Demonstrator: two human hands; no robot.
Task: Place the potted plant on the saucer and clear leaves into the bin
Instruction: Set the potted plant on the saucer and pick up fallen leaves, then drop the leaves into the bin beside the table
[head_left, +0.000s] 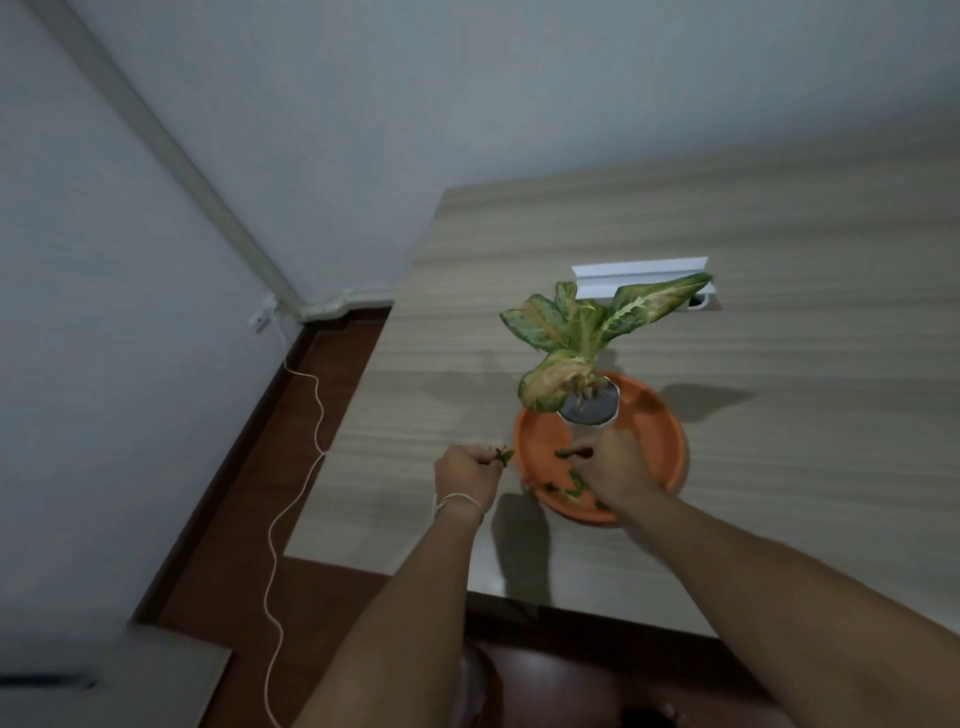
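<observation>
A potted plant (576, 338) with speckled green and yellowing leaves stands in a small white pot (589, 410) on the far part of an orange saucer (660, 441). My right hand (615, 470) reaches into the saucer and pinches a green leaf piece (563, 453). More loose leaf bits (569, 488) lie on the saucer's near side. My left hand (467, 470) hovers just left of the saucer, fingers closed on a few small leaf scraps (503, 456). No bin is in view.
The wooden table (779, 260) has its left edge near a wall corner. A white cable box (639, 275) sits behind the plant. A thin white cord (291, 493) trails over the dark floor at the left. A grey surface (171, 675) shows at bottom left.
</observation>
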